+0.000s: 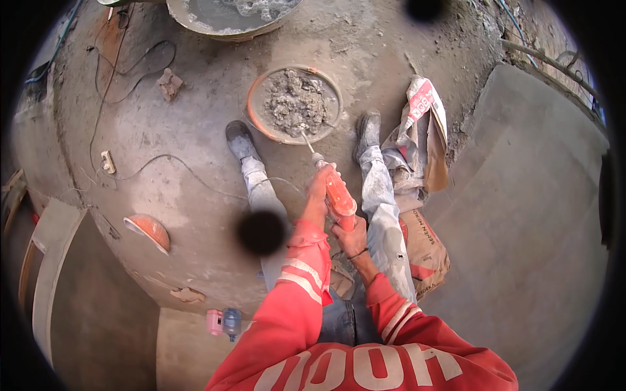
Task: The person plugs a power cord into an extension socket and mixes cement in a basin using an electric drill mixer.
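Note:
An orange power drill (340, 195) points forward from my body, its thin shaft reaching into grey wet mortar (295, 104) in a round orange-rimmed bucket (253, 107). My left hand (317, 189) is wrapped round the front part of the drill, near the chuck. My right hand (352, 237) closes round the rear handle. The bucket stands on the floor between and just beyond my two shoes. Where the shaft enters the mortar, its end is hidden.
A large basin of water (238, 16) stands beyond the bucket. At the left lie a cable (140, 169), a socket block (107, 162) and an orange bowl (151, 231). Cement bags (425, 251) lie by my right leg. Bottles (231, 322) stand lower left.

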### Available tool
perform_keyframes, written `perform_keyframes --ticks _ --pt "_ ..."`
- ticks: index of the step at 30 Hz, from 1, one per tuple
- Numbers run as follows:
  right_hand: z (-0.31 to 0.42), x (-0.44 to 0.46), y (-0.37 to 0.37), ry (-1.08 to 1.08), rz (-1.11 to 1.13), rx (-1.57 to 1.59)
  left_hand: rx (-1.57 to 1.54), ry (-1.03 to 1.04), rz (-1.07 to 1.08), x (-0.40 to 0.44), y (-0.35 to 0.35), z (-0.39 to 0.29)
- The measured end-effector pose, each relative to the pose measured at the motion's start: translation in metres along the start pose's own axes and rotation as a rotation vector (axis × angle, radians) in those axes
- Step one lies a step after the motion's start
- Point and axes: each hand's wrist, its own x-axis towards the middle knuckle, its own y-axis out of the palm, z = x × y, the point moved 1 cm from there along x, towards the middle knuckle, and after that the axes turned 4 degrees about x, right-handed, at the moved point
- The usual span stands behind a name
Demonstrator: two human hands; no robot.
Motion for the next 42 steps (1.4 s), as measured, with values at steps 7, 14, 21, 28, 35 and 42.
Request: perform_keyframes --ticks 7,14,21,28,35,42 --pt "0.036 -0.003 0.018 -0.261 0.013 -0.123 -0.178 0.068 0.175 -0.020 -0.024 -0.023" --pt "0.079 -0.004 0.040 -0.331 0.010 -0.363 -0.328 0.126 0.323 -0.035 -0.038 -0.060" --pt "0.119 0.010 0.052 -0.333 -0.051 -0.468 -0.275 0.110 0.345 -0.030 -0.018 -0.105" --pt "0.163 0.027 0.036 -0.374 -0.081 -0.513 -0.300 0.132 0.403 -0.035 0.026 -0.131" --pt "0.178 0.045 0.013 -0.327 -0.086 -0.497 -0.282 0.129 0.390 -0.026 0.059 -0.134" --pt "0.175 0.045 -0.010 -0.314 -0.110 -0.458 -0.196 0.132 0.371 -0.006 0.075 -0.114"
